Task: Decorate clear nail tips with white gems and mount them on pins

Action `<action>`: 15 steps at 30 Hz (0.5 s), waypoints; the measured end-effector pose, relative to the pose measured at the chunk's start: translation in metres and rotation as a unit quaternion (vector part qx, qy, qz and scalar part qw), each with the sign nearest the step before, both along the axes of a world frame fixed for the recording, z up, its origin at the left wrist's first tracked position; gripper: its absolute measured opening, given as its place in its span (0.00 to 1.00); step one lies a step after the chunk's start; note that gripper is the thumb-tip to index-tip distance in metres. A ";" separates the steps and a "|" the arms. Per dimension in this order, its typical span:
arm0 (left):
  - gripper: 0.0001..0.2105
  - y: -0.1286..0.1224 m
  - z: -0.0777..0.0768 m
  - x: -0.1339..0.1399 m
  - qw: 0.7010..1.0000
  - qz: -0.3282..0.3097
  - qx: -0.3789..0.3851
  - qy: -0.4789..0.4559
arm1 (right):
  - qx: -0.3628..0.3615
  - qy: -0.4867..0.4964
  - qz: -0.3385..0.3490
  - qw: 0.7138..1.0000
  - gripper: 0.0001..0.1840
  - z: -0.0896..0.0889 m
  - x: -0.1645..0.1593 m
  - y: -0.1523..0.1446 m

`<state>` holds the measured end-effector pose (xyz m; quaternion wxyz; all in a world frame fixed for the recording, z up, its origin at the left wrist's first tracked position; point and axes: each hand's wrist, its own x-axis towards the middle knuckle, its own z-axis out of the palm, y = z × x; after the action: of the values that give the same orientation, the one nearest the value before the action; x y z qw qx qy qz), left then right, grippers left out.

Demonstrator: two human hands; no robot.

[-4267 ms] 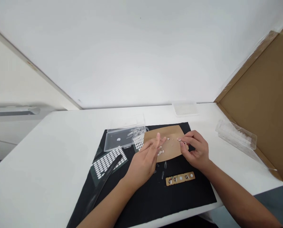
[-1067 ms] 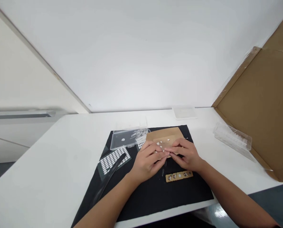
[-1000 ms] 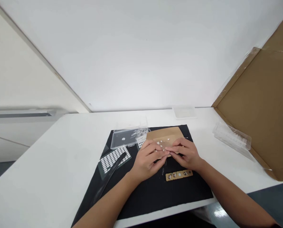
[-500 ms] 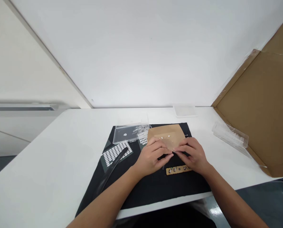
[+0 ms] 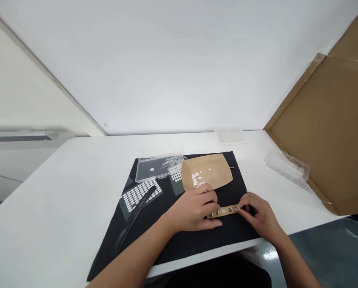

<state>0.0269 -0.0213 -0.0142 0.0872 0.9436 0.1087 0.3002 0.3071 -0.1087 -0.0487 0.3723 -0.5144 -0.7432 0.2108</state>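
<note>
A tan strip with several round metal pieces and a white dot [image 5: 223,211] lies on a black mat [image 5: 185,240]. My left hand [image 5: 195,208] is over its left end, fingers bent and thumb spread apart below the strip. At the right end, my right hand [image 5: 257,212] has thumb and forefinger pinched on a small whitish piece [image 5: 238,208], too small to identify. Just beyond my left fingers stands a brown paper tray [image 5: 222,172] with white scraps in it.
A clear box [image 5: 150,170] of clear slivers stands on the mat's far left. Sheets of white oval stickers [image 5: 141,194] and a curved black file-like strip [image 5: 133,222] lie left of my hands. Another clear box [image 5: 287,166] is by the cardboard [image 5: 323,140]; a clear lid [image 5: 230,136] lies at the back.
My hands have parted and come down from in front of the paper tray to the two ends of the tan strip. The tray's white scraps now show.
</note>
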 end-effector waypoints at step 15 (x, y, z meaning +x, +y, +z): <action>0.13 -0.002 -0.011 0.000 0.997 0.040 0.001 0.067 | -0.094 -0.014 -0.022 0.995 0.12 -0.003 0.007 0.006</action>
<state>0.0270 -0.0233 -0.0257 0.0668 0.9565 0.1518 0.2401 0.3146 -0.1029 -0.0515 0.3168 -0.5663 -0.7137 0.2639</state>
